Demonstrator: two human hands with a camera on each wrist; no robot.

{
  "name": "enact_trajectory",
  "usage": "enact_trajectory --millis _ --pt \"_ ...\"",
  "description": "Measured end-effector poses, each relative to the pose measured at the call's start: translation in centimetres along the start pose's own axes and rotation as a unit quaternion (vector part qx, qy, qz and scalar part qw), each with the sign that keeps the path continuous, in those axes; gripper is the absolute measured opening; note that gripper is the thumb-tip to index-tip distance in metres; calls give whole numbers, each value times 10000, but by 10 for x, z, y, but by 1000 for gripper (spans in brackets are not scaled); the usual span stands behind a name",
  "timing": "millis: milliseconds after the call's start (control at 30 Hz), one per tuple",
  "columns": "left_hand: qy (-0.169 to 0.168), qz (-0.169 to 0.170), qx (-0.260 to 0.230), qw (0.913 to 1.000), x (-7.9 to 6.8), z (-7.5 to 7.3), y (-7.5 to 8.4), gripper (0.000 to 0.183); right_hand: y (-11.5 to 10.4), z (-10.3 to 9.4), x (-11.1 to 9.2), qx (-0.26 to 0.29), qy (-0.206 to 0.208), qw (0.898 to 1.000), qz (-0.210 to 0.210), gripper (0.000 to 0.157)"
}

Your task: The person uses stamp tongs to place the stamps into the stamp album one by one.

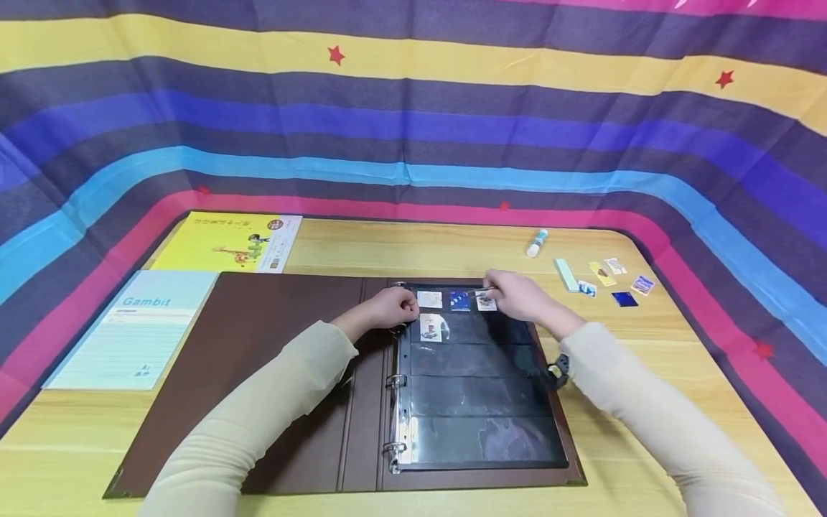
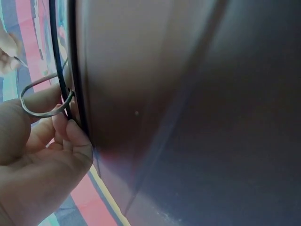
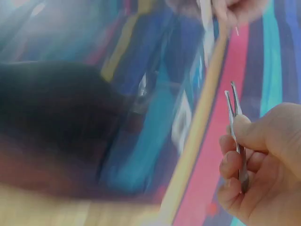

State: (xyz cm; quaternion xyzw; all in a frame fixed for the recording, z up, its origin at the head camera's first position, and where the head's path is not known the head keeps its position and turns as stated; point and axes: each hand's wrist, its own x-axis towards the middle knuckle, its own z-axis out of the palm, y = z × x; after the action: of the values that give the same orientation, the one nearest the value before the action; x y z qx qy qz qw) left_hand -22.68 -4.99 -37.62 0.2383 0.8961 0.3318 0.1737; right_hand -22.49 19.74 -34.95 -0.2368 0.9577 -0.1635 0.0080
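A brown ring binder (image 1: 291, 359) lies spread on the table, with a black stamp page (image 1: 478, 395) of clear pockets on its right side. Three stamps sit along the top row and another stamp (image 1: 431, 327) in the row below. My left hand (image 1: 390, 306) pinches the page's upper left edge, beside a metal binder ring (image 2: 44, 114). My right hand (image 1: 517, 294) is over the page's top right corner, by the third stamp (image 1: 486, 301). It grips metal tweezers (image 3: 243, 172), whose tips stand slightly apart with nothing between them.
Several loose stamps (image 1: 624, 299) lie to the right, near a pale green strip (image 1: 566, 275) and a glue stick (image 1: 537, 243). At the left are a "Gambit" pad (image 1: 129, 337) and a yellow booklet (image 1: 207, 240). A striped cloth (image 1: 413, 129) hangs behind the table.
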Motion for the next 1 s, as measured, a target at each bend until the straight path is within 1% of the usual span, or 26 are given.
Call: enact_trajectory --millis 67,167,267,367,433,500,600,700,800,1000 --pt "-6 28 71 10000 0 0 0 6 18 -10 -10 133 153 9997 99 3" --pt "-16 35 132 9999 -1 0 0 6 50 -25 -27 339 252 9982 429 8" --pt "16 17 157 9999 0 0 -1 6 82 -38 -45 463 343 9942 907 12" --pt "43 -26 154 9999 0 0 -1 6 111 -48 -62 342 473 9904 1253 13" --pt "59 -38 166 9998 1 0 -1 6 128 -51 -71 195 533 9885 1400 14" --pt "60 -33 179 9998 1 1 -1 5 142 -51 -78 57 489 9871 1526 12" --pt "66 -16 167 9998 1 1 -2 5 155 -49 -85 -85 370 9847 1703 11" --pt "55 2 113 9999 2 2 -3 5 161 -46 -87 -190 237 9820 1862 11" --pt "44 3 74 10000 2 3 -3 5 161 -46 -90 -266 131 9804 1949 10" --pt "57 1 93 9999 2 2 -3 5 160 -52 -98 -381 -18 9815 1874 5"
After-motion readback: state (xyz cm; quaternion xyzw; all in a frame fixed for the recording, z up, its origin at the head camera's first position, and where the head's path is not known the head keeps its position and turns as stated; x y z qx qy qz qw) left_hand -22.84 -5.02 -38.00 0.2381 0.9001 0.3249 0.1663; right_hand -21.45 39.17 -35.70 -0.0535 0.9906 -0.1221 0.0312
